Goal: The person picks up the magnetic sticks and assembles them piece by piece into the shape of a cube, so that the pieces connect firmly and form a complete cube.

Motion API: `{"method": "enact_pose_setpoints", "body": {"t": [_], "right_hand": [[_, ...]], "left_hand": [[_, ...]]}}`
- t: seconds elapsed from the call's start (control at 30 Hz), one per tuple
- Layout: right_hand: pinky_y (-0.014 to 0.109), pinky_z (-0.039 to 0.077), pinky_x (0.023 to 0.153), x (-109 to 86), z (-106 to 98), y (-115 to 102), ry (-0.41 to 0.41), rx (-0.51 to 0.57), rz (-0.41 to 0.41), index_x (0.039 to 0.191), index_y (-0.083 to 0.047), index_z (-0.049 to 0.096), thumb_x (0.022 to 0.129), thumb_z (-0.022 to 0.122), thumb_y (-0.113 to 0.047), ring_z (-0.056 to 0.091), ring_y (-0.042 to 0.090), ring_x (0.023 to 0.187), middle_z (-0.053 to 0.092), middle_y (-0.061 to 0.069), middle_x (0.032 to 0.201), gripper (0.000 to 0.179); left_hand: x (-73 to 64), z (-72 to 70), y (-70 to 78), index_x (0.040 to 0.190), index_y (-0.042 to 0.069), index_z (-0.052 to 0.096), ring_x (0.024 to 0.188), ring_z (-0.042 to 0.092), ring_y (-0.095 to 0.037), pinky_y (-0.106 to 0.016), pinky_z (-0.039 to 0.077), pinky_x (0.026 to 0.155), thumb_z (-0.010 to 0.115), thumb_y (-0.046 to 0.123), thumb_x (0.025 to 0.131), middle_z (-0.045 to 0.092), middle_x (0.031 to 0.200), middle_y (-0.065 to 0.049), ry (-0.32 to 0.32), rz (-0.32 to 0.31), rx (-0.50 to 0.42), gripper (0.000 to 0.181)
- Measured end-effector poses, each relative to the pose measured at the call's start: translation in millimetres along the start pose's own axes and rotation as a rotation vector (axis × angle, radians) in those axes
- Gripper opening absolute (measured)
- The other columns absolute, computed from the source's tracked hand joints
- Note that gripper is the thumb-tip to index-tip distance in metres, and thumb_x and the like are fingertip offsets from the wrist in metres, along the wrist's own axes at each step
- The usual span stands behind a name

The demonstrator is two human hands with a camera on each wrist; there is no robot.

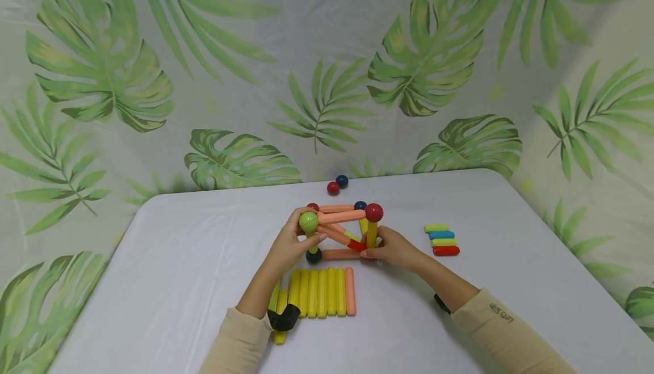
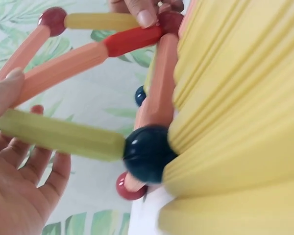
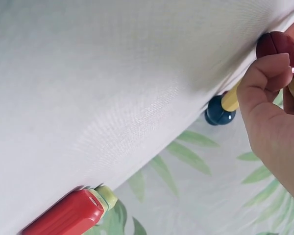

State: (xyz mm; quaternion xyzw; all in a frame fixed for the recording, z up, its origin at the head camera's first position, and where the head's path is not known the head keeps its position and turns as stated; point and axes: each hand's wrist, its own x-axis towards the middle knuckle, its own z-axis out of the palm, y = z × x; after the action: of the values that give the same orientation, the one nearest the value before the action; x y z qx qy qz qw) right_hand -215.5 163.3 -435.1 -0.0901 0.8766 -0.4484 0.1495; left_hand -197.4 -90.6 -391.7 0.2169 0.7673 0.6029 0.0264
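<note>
A box-like frame of coloured sticks and balls stands on the white table, between both hands. My left hand [image 1: 290, 244] holds its near left upright, a green stick [image 2: 63, 134] with a green ball [image 1: 309, 222] on top and a dark blue ball [image 2: 149, 153] below. The left thumb lies on a pink stick [image 2: 63, 68] that slants down to a short red stick [image 2: 133, 41]. My right hand [image 1: 397, 248] pinches the red ball [image 3: 276, 45] at the near right bottom corner, where the red stick meets it. Above rises a yellow stick [image 1: 372, 234] topped by another red ball [image 1: 374, 212].
Several yellow sticks [image 1: 318, 293] lie in a row in front of the frame, with a pink stick [image 1: 349, 291] at the right end. Short sticks, including a blue one [image 1: 441, 235], lie to the right. A loose red ball [image 1: 333, 188] and dark blue ball [image 1: 342, 181] sit at the back edge.
</note>
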Motion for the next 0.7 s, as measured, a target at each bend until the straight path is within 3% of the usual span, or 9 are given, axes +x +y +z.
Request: {"method": "enact_pose_setpoints", "body": {"t": [0.1, 0.23, 0.37, 0.53, 0.7], "right_hand": [[0.029, 0.046, 0.058, -0.7, 2, 0, 0.01, 0.025, 0.018, 0.1, -0.007, 0.056, 0.076, 0.073, -0.023, 0.051, 0.022, 0.064, 0.053, 0.007, 0.092, 0.034], [0.029, 0.047, 0.056, -0.8, 3, 1, 0.017, 0.032, 0.016, 0.1, -0.006, 0.055, 0.076, 0.073, -0.022, 0.051, 0.022, 0.06, 0.052, 0.007, 0.091, 0.034], [0.029, 0.047, 0.057, 0.3, 3, 1, 0.005, 0.016, 0.006, 0.101, -0.006, 0.056, 0.076, 0.073, -0.022, 0.051, 0.021, 0.062, 0.052, 0.007, 0.091, 0.034], [0.029, 0.048, 0.059, 0.5, -1, 1, -0.058, -0.036, 0.016, 0.106, -0.005, 0.053, 0.076, 0.073, -0.02, 0.052, 0.019, 0.065, 0.052, 0.006, 0.088, 0.04], [0.029, 0.048, 0.058, 0.6, -4, -2, -0.096, -0.072, -0.018, 0.107, -0.005, 0.053, 0.077, 0.072, -0.017, 0.053, 0.019, 0.064, 0.053, 0.006, 0.087, 0.038]], "left_hand": [[0.4, -6.8, -4.3, 0.123, 0.007, 0.043, 0.09, 0.05, -0.02, -0.041, 0.044, 0.077, 0.068, 0.015, 0.081, 0.054, 0.106, -0.005, 0.05, 0.041, 0.09, 0.05], [2.8, -16.8, -13.8, 0.122, 0.01, 0.046, 0.086, 0.05, -0.018, -0.038, 0.044, 0.074, 0.068, 0.02, 0.081, 0.054, 0.109, -0.003, 0.071, 0.107, 0.141, 0.048], [3.3, -21.2, -15.4, 0.122, 0.013, 0.048, 0.082, 0.052, -0.017, -0.033, 0.044, 0.071, 0.065, 0.027, 0.083, 0.052, 0.11, -0.002, 0.08, 0.118, 0.184, 0.045], [4.0, -22.3, -11.0, 0.122, 0.02, 0.05, 0.087, 0.054, -0.017, -0.032, 0.048, 0.07, 0.062, 0.031, 0.084, 0.053, 0.109, -0.002, 0.105, 0.058, 0.198, 0.042], [9.0, -19.2, -7.2, 0.127, 0.022, 0.047, 0.094, 0.055, -0.023, -0.032, 0.052, 0.065, 0.059, 0.024, 0.087, 0.051, 0.11, -0.008, 0.114, -0.022, 0.09, 0.042]]}}
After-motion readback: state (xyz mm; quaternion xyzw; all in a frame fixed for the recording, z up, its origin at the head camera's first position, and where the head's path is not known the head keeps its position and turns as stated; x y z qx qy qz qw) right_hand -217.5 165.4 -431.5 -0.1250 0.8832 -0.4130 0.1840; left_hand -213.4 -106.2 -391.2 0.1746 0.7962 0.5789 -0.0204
